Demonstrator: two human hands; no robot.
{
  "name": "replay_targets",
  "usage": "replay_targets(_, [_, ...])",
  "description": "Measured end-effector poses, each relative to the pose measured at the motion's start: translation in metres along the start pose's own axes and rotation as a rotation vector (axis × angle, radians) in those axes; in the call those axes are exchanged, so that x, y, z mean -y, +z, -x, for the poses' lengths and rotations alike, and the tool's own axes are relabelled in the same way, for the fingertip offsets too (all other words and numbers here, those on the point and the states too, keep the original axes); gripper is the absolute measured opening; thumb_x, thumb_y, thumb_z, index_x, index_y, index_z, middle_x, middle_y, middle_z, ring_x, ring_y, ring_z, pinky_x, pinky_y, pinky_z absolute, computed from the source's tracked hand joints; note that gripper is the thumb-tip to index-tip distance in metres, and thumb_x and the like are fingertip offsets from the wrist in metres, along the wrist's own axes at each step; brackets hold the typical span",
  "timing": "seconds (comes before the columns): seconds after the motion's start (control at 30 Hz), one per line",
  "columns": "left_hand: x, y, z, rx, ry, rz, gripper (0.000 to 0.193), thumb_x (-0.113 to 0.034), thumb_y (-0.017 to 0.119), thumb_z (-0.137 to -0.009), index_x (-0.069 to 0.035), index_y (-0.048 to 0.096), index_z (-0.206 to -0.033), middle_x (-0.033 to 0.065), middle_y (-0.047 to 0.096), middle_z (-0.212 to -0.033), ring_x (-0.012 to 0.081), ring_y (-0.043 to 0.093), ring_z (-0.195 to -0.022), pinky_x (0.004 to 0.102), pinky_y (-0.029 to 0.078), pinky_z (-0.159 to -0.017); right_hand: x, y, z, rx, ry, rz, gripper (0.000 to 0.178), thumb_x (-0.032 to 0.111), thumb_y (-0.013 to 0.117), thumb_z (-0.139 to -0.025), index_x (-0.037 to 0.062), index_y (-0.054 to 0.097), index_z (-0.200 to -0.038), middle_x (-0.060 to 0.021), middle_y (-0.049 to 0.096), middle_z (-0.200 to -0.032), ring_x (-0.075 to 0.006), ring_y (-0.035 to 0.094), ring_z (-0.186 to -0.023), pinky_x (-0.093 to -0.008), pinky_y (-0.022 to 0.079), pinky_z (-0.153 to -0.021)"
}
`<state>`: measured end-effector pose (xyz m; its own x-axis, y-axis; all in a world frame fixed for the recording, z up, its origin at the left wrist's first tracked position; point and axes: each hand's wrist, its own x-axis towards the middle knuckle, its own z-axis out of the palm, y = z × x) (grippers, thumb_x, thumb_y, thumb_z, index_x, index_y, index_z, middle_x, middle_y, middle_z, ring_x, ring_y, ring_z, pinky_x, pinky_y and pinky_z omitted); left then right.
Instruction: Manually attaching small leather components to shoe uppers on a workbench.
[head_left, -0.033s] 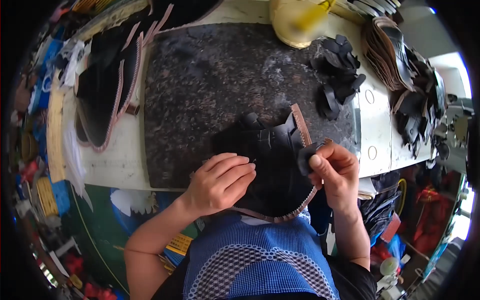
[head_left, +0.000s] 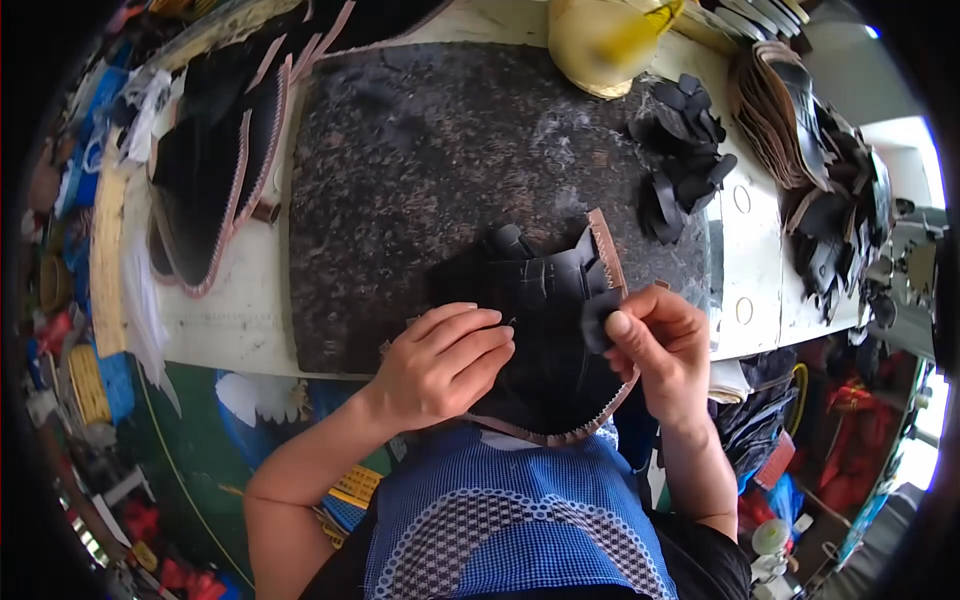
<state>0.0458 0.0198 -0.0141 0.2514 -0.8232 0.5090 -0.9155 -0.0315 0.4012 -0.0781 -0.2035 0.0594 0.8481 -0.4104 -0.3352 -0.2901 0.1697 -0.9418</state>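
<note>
A black leather shoe upper (head_left: 545, 345) with a brown zigzag-cut edge lies at the near side of a dark, worn board (head_left: 430, 150), overhanging toward my apron. My left hand (head_left: 440, 362) rests on its left part, fingers stretched out and lying flat. Thumb and fingers of my right hand (head_left: 660, 345) pinch a small black leather piece (head_left: 598, 320) over the upper's right side, beside the brown edge. Whether that small piece touches the upper I cannot tell. Black tabs stick up along the upper's far edge.
Loose black leather strips (head_left: 685, 160) lie on the board's right part. Behind them stands a cream container (head_left: 600, 50) with something yellow on it. Stacked brown and black leather pieces (head_left: 775, 115) lie at the far right. More black uppers with brown edges (head_left: 205, 190) lie at left.
My right hand has shifted a little left with the small black leather piece, which now sits further over the upper. My left hand holds its place.
</note>
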Motion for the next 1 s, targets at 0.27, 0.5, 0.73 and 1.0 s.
replay_targets(0.27, [-0.003,0.004,-0.003,0.193,-0.145,-0.024,0.037,-0.015,0.067,-0.088,-0.005,0.067,-0.123,0.0138,0.057,-0.145,0.0272,0.052,-0.139,0.0435,0.042,-0.115,-0.027,0.02,-0.033,0.025,0.105,0.295,0.023,0.019,0.068,-0.102,-0.0023,0.071,-0.095,-0.002,0.067,-0.07,-0.0055,0.06,-0.059,-0.0213,0.046,-0.053])
replay_targets(0.5, [-0.004,0.008,-0.009,0.22,-0.177,-0.127,0.049,-0.022,0.065,-0.088,-0.003,0.065,-0.133,0.0099,0.058,-0.142,0.0244,0.054,-0.132,0.0423,0.043,-0.11,-0.017,0.02,-0.039,0.03,0.189,0.379,0.027,0.021,0.069,-0.101,-0.0028,0.071,-0.09,-0.0012,0.065,-0.065,-0.0045,0.057,-0.054,-0.0219,0.042,-0.049])
replay_targets(0.73, [0.0,0.009,-0.006,0.202,-0.191,-0.073,0.048,-0.025,0.067,-0.087,-0.004,0.067,-0.13,0.0086,0.058,-0.14,0.024,0.054,-0.129,0.0424,0.043,-0.109,-0.013,0.03,-0.041,-0.008,0.237,0.381,0.023,0.017,0.071,-0.099,-0.0031,0.072,-0.087,-0.0007,0.064,-0.063,-0.004,0.057,-0.055,-0.0221,0.041,-0.049])
replay_targets(1.0, [0.002,0.007,-0.007,0.209,-0.189,-0.028,0.038,-0.024,0.064,-0.092,-0.004,0.068,-0.123,0.0076,0.055,-0.15,0.0214,0.053,-0.131,0.0382,0.045,-0.107,-0.014,0.035,-0.041,-0.067,0.217,0.457,0.022,0.013,0.073,-0.097,-0.0042,0.072,-0.084,-0.0019,0.064,-0.06,-0.0034,0.055,-0.055,-0.0239,0.04,-0.048])
